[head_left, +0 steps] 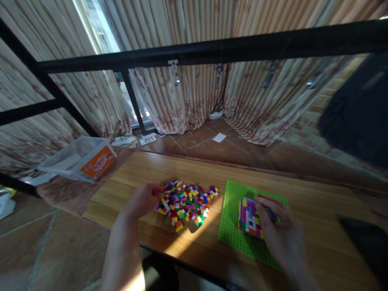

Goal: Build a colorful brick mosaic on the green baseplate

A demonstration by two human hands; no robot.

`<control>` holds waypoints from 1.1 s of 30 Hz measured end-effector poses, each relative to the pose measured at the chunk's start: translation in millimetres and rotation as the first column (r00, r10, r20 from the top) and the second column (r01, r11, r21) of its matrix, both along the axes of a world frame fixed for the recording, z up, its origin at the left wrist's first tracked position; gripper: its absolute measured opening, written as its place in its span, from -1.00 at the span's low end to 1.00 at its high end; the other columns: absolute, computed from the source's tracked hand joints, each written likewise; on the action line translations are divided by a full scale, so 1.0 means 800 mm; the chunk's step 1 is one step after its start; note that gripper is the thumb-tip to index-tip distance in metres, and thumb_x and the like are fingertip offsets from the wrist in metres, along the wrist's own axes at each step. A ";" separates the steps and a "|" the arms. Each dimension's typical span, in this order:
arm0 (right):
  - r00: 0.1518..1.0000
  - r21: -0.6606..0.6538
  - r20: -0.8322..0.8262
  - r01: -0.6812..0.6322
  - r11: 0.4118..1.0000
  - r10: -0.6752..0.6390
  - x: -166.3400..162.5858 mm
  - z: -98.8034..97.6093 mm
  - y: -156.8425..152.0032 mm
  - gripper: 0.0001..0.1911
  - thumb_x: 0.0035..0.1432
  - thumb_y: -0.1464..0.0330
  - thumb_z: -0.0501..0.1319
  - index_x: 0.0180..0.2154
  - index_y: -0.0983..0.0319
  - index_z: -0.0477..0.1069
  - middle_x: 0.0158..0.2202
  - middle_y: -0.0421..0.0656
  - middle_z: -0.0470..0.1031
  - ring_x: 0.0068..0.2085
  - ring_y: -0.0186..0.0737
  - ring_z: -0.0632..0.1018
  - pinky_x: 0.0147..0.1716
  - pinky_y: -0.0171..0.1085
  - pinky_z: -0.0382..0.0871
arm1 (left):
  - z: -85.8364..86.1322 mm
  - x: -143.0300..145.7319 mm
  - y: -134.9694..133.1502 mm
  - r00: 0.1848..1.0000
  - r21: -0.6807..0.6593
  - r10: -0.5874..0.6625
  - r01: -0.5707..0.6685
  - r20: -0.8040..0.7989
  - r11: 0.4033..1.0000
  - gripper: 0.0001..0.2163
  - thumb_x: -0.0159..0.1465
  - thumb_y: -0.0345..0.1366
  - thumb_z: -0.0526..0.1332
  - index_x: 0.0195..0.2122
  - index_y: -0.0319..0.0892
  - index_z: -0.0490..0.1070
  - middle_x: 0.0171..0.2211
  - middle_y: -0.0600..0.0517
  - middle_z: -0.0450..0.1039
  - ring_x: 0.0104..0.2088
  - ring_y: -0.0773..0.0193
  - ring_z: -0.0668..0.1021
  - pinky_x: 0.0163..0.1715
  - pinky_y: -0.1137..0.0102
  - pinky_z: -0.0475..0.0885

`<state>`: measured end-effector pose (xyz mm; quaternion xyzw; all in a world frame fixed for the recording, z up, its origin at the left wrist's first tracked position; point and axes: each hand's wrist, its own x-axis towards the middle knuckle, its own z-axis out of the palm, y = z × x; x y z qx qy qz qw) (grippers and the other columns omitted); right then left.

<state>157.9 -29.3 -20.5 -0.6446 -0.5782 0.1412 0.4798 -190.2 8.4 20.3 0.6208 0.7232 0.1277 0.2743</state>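
At the left edge of a loose heap of small toy building bricks (188, 202) is my left hand (147, 198), its fingers bent down and drawn together. Whatever they pinch is too small to make out. A green studded baseplate (232, 226) lies to the right of the heap, bearing a multicoloured block of stacked bricks (250, 218). My right hand (280, 228) rests over the right side of this block, covering part of it. Its fingers are closed, with something dark showing between thumb and fingers; its kind is unclear.
The wooden table (145, 163) carries the heap and baseplate. A clear plastic bin (72, 155) with an orange label stands beyond its left end. A dark flat object (363, 238) lies at the right. A black metal rail (197, 52) crosses in front of the curtains (188, 101).
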 end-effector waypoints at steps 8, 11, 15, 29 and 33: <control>0.999 -0.046 0.046 0.019 0.999 -0.017 0.002 0.000 0.002 -0.69 0.13 0.09 0.15 -0.29 0.14 0.54 -0.15 -0.12 0.53 -0.14 -0.10 0.53 -0.09 -0.09 0.38 | -0.007 0.003 -0.007 0.984 0.014 -0.171 0.172 -0.039 0.985 -0.74 -0.09 -0.50 0.22 -0.39 -0.11 0.58 -0.37 0.05 0.52 -0.32 0.23 0.51 -0.33 0.44 0.32; 0.999 -0.063 0.053 0.008 0.998 -0.004 0.001 0.000 0.003 -0.69 0.13 0.10 0.15 -0.29 0.14 0.54 -0.14 -0.13 0.53 -0.14 -0.11 0.52 -0.08 -0.10 0.38 | -0.013 -0.001 -0.006 0.977 0.019 -0.210 0.211 -0.027 0.977 -0.80 -0.05 -0.44 0.25 -0.39 -0.10 0.58 -0.37 0.05 0.52 -0.31 0.24 0.51 -0.33 0.44 0.32; 0.998 -0.076 0.070 0.002 0.997 0.004 0.001 -0.001 0.003 -0.68 0.14 0.09 0.13 -0.28 0.13 0.54 -0.13 -0.13 0.52 -0.13 -0.11 0.51 -0.07 -0.10 0.37 | -0.020 -0.001 -0.001 0.986 0.003 -0.166 0.166 -0.034 0.986 -0.85 -0.01 -0.32 0.28 -0.38 -0.14 0.56 -0.43 0.06 0.52 -0.36 0.26 0.50 -0.38 0.45 0.29; 0.994 -0.050 0.101 -0.025 0.998 0.030 0.002 -0.004 0.001 -0.68 0.16 0.08 0.12 -0.27 0.11 0.53 -0.13 -0.14 0.51 -0.11 -0.10 0.51 -0.07 -0.07 0.36 | -0.017 0.026 0.007 0.993 0.048 -0.109 0.111 -0.046 0.993 -0.93 0.08 -0.32 0.22 -0.48 -0.19 0.45 -0.55 0.06 0.45 -0.50 0.32 0.44 -0.50 0.45 0.18; 0.993 -0.028 0.114 -0.036 0.999 0.039 0.004 -0.005 0.002 -0.70 0.18 0.11 0.12 -0.26 0.12 0.53 -0.14 -0.14 0.52 -0.12 -0.11 0.51 -0.08 -0.07 0.37 | -0.019 0.026 0.009 0.994 0.061 -0.105 0.104 0.013 0.993 -0.90 0.09 -0.29 0.23 -0.50 -0.20 0.43 -0.59 0.08 0.42 -0.54 0.33 0.41 -0.52 0.45 0.18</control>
